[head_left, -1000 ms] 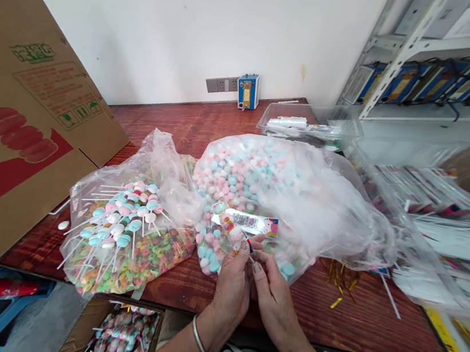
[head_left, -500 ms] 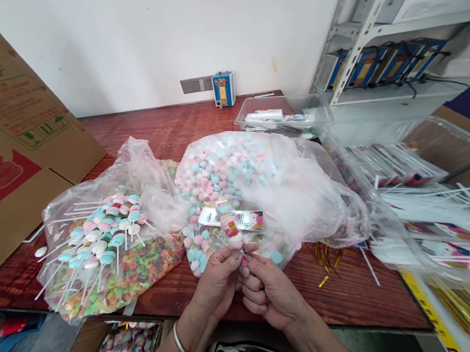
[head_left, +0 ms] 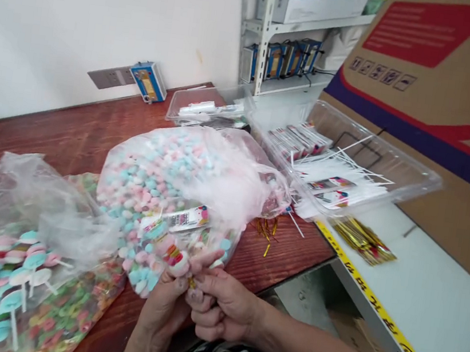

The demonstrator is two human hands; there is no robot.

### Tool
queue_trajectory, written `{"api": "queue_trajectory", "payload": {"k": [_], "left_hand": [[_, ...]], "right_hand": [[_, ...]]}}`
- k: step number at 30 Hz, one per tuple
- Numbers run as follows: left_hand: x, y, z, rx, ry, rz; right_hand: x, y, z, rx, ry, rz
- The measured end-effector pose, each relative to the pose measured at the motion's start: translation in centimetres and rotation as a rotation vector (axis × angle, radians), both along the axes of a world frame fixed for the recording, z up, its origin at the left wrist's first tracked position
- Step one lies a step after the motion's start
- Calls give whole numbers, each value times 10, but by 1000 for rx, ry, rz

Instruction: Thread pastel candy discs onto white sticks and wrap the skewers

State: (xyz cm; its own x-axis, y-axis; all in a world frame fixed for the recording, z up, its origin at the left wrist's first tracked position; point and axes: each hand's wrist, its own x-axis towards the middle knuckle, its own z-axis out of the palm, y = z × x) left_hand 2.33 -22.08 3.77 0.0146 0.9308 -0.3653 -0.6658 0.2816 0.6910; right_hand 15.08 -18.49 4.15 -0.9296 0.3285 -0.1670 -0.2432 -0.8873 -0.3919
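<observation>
Candy-filled little clear packet (head_left: 173,251) sits pinched at its neck between your left hand (head_left: 163,305) and right hand (head_left: 220,307), both clenched on it low over the table edge. Looks light, crinkly and slippery, so I'd keep hold at that neck. Behind it, a big clear plastic bag (head_left: 174,179) holds pastel candies; further back, a clear plastic tray (head_left: 412,179) holds white sticks and printed sleeves.
</observation>
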Motion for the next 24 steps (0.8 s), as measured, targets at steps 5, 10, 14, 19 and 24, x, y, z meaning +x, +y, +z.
{"api": "queue_trajectory", "payload": {"k": [5,10,14,19,24], "left_hand": [[-4,3,3,57,163,112],[-18,3,12,9,621,320],[-10,-4,20,-30,974,208],[-5,-6,26,161,1310,102],[-6,-3,22,338,1482,67]], "right_hand": [[38,8,-3,670,-422,-177],[101,35,-19,1443,-1486,-502],[121,47,-35,1592,-1845,-435],[121,51,-45,1659,-1787,-453],[118,38,-28,1631,-1609,-587]]}}
